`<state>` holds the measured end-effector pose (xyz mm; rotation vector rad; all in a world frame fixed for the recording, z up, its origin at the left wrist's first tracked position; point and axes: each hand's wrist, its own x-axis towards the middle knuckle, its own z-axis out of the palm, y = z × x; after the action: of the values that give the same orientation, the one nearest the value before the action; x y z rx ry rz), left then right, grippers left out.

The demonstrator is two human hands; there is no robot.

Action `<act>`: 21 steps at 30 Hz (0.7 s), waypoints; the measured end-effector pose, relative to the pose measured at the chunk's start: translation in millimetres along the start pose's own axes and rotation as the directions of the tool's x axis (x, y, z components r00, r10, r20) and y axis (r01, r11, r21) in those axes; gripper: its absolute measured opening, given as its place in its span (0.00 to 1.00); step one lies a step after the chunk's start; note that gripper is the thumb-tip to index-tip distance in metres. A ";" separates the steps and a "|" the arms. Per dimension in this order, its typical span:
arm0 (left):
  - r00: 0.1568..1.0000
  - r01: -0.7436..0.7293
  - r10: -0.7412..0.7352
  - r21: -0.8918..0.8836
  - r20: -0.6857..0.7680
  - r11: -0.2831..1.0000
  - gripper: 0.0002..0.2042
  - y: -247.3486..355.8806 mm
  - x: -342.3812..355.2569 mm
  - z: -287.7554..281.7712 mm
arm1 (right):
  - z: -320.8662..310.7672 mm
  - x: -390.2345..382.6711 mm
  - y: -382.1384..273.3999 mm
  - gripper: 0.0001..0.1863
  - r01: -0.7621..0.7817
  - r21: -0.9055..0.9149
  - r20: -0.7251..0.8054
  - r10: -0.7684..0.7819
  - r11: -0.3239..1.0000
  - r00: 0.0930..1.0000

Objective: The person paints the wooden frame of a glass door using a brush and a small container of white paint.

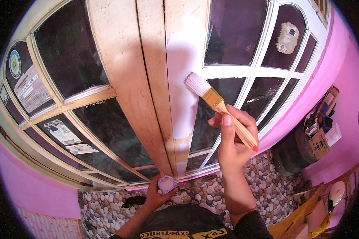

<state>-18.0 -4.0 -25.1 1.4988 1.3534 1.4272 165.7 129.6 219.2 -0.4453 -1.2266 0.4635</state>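
My right hand (229, 148) is wrapped round the brush (216, 98), bristles over the white part of the door (184, 47); my left hand (154, 196) curls around the paint cup (167, 184), lower, before the door.

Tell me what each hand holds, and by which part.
The right hand holds a paintbrush by its wooden handle; the left hand holds a small paint cup around its side.

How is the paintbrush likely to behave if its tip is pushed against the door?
The paintbrush has thin hairs, so its tip would probably bend. The whitish coating on the bristles may make them slide wetly. The slim wooden handle looks light and should stay stiff.
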 end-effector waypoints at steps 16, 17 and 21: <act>0.999 -0.013 0.026 0.272 -0.045 0.962 0.36 30.9 26.5 -12.5 | -38.4 -43.6 -31.5 0.09 -0.390 0.069 0.164 0.375 0.918 0.912; 0.997 -0.044 0.058 0.282 -0.043 0.958 0.36 31.5 29.9 -12.2 | -40.5 -51.3 -30.2 0.08 -0.459 0.030 0.260 0.437 0.888 0.861; 0.999 -0.026 0.034 0.198 -0.040 0.980 0.35 52.3 42.1 -8.2 | -43.4 -76.6 -25.6 0.07 -0.527 -0.149 0.417 0.536 0.837 0.734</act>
<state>-19.1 21.4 37.6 1.6282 1.5428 1.3835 189.1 62.2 161.5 -0.7462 -1.5422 1.0991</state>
